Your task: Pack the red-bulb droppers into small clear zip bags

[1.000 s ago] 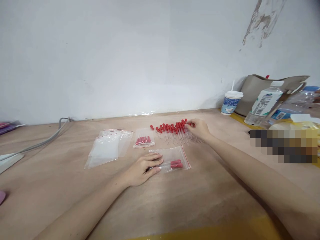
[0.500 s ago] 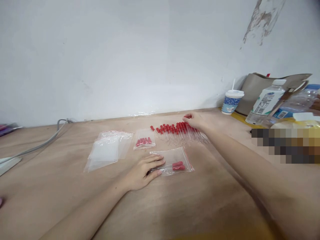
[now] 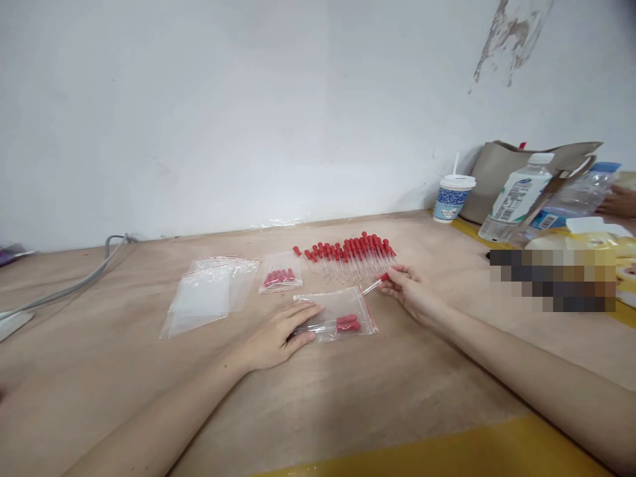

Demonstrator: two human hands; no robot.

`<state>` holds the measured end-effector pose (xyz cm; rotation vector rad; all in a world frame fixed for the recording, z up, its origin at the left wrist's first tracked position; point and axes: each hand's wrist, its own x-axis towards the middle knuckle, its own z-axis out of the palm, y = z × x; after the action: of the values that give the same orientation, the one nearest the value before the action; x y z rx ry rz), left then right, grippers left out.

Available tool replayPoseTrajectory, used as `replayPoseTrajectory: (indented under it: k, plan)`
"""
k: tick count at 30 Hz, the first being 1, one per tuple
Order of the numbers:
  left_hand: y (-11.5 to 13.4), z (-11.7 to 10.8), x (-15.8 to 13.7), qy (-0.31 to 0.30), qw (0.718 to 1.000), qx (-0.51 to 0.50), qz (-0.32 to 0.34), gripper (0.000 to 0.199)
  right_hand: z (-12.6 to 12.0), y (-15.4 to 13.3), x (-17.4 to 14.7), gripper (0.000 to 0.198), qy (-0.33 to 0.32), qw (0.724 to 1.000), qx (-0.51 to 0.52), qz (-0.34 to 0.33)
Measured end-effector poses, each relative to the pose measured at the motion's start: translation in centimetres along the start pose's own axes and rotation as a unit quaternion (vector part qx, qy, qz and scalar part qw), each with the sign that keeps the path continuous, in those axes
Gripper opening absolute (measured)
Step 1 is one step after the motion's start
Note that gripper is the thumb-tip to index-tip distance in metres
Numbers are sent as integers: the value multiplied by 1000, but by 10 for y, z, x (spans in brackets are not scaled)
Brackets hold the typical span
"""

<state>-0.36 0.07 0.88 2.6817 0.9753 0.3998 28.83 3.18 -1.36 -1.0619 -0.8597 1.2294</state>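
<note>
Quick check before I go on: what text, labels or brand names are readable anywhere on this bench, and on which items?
No text reads clearly.
Water bottle: white label with a barcode and print, too blurred to read.
Second bottle: blue label, print too small.
Paper cup: blue pattern, no legible words.
Yellow-and-white package: print blurred.
Zip bag under the left hand, dropper in the right hand: unmarked.

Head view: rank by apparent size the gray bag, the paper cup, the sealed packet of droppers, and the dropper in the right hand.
1. Gray bag, partly hidden by bottles.
2. and 3. Paper cup and sealed packet of droppers look alike; the cup stands farther away, so unranked.
4. Dropper held in the right hand.
</note>
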Motion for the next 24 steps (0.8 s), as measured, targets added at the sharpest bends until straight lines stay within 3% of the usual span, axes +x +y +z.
replayPoseTrajectory:
  k: [3,5,8,11,14,18,21,24]
  plan:
    - [0,0,-1,-8,1000,-3,-11,45,1,-2,-6,25,-94,992,-82,31]
    - [0,0,-2,-12,1000,-3,-18,46,-3,-5,-8,24,-147,969,-197,-17]
    - [0,-1,-2,-15,1000,3,-27,46,-8,-9,-10,20,-207,908,-343,-121]
    - [1,-2,-1,-19,999,9,-29,46,-4,-6,-9,14,-249,869,-374,-207]
    - [2,-3,1,-21,999,13,-28,45,6,2,-8,14,-234,865,-377,-234]
    - [3,-2,1,-14,1000,15,-20,45,12,6,-9,15,-169,880,-407,-174]
    - [2,-2,-1,-7,1000,13,-16,44,10,2,-8,15,-193,876,-413,-158]
    - [1,-1,-1,-8,1000,10,-17,44,10,1,-9,14,-196,858,-426,-208]
